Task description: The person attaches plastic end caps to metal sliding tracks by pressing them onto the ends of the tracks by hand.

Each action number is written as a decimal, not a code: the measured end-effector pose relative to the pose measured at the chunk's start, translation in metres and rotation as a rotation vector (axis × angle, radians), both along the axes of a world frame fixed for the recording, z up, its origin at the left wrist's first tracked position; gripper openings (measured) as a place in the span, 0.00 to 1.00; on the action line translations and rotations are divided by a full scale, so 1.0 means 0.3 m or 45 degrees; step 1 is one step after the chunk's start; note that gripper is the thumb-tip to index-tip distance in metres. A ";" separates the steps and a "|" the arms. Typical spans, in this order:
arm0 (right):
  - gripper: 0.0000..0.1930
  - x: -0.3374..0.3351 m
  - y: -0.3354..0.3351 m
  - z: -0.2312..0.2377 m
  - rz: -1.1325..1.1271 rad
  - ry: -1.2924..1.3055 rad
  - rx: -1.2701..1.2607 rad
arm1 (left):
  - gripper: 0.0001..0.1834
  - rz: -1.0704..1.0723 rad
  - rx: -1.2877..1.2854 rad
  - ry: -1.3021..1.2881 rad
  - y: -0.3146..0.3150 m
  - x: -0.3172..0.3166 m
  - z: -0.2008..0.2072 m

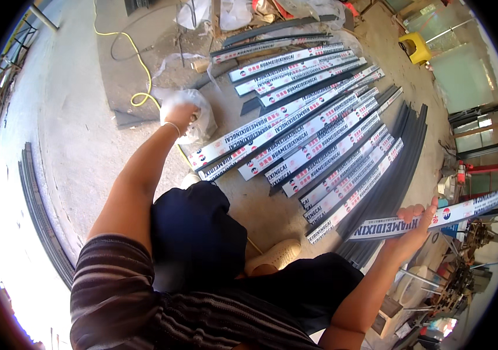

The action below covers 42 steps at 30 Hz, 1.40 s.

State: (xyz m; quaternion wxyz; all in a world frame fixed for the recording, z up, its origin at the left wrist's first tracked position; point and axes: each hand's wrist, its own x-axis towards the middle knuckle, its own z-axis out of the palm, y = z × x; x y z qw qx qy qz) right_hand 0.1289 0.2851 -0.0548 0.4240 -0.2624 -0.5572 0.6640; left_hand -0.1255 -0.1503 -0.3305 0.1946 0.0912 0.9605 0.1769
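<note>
My left hand (182,112) reaches down into the mouth of a clear plastic bag (203,123) on the floor. Blur and the bag hide its fingers, and what they may touch inside cannot be made out. On the right, my right hand (413,232) is closed around a long metal profile (462,213) wrapped in white printed film. That profile is raised off the floor and slants up toward the right edge. Between my hands, several similar film-wrapped profiles (319,125) lie side by side on the floor.
Bare dark profiles (398,163) lie right of the wrapped ones; more dark strips (42,216) lie far left. A yellow cable (135,64) runs behind the bag. A yellow stool (417,48) stands back right, by glass panes (465,73). My shoe (275,256) is close to the profiles.
</note>
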 end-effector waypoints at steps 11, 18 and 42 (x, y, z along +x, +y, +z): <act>0.25 -0.046 -0.005 0.015 0.216 0.000 0.078 | 0.12 0.543 0.890 -0.427 -0.113 -0.021 0.268; 0.21 0.024 0.013 0.044 0.385 0.162 -0.112 | 0.08 -0.089 1.432 -0.906 0.293 0.244 0.847; 0.16 0.039 0.089 0.001 0.749 0.514 -0.922 | 0.08 -0.301 1.408 -1.125 0.782 0.746 0.905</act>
